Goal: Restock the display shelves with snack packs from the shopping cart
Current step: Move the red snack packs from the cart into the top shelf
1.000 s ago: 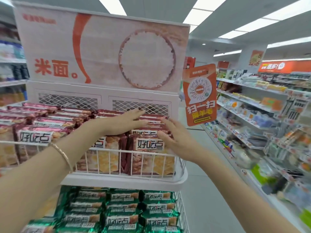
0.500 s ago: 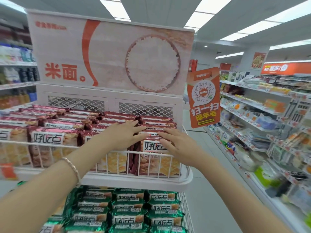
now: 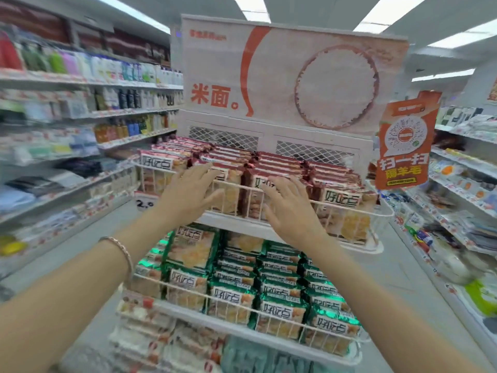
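Observation:
A white wire display stand fills the middle of the head view. Its top shelf point(image 3: 382, 214) holds rows of red snack packs point(image 3: 282, 164). The shelf below point(image 3: 269, 333) holds green snack packs point(image 3: 234, 297). My left hand point(image 3: 189, 196) is spread flat, fingers straight, in front of the top shelf's wire rail, holding nothing. My right hand point(image 3: 291, 211) is also spread with straight fingers just in front of the red packs, holding nothing. I cannot tell whether either hand touches the rail. A bracelet sits on my left wrist. No shopping cart is in view.
A large rice poster point(image 3: 293, 74) tops the stand, and an orange QR sign point(image 3: 406, 144) hangs at its right. Store shelves with bottles point(image 3: 129, 98) line the left aisle; shelves with goods point(image 3: 462, 181) line the right. Grey floor runs on both sides of the stand.
Both hands have come back off the red packs and now hover before the wire rail. The view has swung and pulled back, showing more of the left aisle and the lower shelves.

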The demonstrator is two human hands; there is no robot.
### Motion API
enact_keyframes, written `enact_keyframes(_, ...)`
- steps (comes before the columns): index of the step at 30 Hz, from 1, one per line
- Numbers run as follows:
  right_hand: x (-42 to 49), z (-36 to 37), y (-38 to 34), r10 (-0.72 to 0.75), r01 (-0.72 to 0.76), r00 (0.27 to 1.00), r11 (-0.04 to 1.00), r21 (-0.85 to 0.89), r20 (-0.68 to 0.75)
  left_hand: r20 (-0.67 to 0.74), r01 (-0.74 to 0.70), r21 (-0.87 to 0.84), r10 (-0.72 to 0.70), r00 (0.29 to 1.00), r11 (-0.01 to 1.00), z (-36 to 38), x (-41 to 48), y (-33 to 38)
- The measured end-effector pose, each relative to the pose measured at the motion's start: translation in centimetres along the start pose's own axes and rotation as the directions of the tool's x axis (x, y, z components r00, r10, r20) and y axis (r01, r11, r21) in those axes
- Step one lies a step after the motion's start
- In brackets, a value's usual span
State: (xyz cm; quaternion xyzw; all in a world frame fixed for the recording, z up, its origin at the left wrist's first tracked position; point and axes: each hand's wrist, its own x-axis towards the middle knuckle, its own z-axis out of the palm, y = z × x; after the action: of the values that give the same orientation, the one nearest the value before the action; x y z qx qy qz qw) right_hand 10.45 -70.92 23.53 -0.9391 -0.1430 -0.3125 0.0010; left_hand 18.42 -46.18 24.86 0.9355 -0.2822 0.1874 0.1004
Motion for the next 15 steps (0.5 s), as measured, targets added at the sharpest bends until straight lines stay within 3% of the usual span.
enact_keyframes(5,1.3,6.5,-14.4,-0.165,0.149,0.982,0.976,0.156,0.095,0.158,0.269,-0.015,-0.263,0.952,0.963,-0.2,-13.8,-11.7)
enact_keyframes(9,0.6,12.7,-25.7,-0.315,0.245,0.929,0.917,0.313,0.195,0.321,0.519,0.026,-0.499,0.805,0.854,1.0,-25.4,-19.4)
enact_keyframes(15,-2.1,20.1,-38.0,-0.493,0.325,0.809,0.83,0.454,0.321,0.433,0.732,0.077,-0.684,0.587,0.677,3.3,-38.4,-26.3)
